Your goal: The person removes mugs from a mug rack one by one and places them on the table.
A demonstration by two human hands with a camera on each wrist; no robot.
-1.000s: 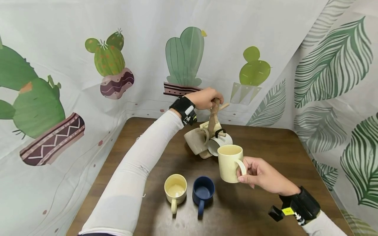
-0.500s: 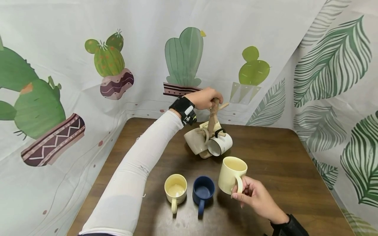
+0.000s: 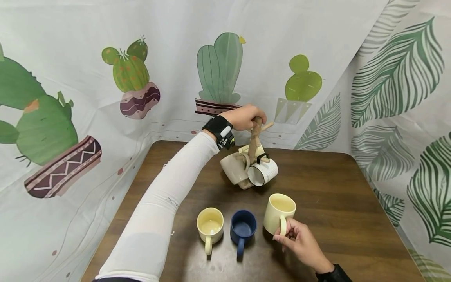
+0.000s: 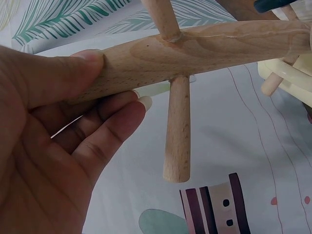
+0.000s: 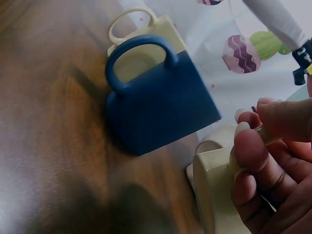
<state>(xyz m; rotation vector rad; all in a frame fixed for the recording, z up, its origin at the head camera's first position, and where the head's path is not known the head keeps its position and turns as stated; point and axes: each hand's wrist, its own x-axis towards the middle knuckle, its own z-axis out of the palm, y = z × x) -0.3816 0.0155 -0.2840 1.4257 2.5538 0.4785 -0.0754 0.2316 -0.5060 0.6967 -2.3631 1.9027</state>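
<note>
At the back of the table, my left hand [image 3: 246, 116] grips the top of a wooden mug tree [image 3: 253, 141]. The left wrist view shows thumb and fingers round its post [image 4: 139, 61], above two bare pegs. A beige mug [image 3: 234, 168], a white mug with a black handle [image 3: 262, 172] and a partly hidden cream mug [image 3: 258, 150] hang on it. My right hand [image 3: 299, 241] pinches the handle of a pale yellow mug [image 3: 278, 215], upright low over the table. To its left stand a blue mug [image 3: 243, 226] and another yellow mug [image 3: 210, 225], handles toward me.
The brown wooden table [image 3: 334, 188] has rounded back corners. A white cloth [image 3: 169, 58] printed with cacti and leaves hangs behind it and along its sides. My left sleeve [image 3: 155, 207] crosses the table's left half.
My right hand has brought the yellow mug down and toward me, away from the mug tree, to the right of the blue mug. The left hand has stayed on the post.
</note>
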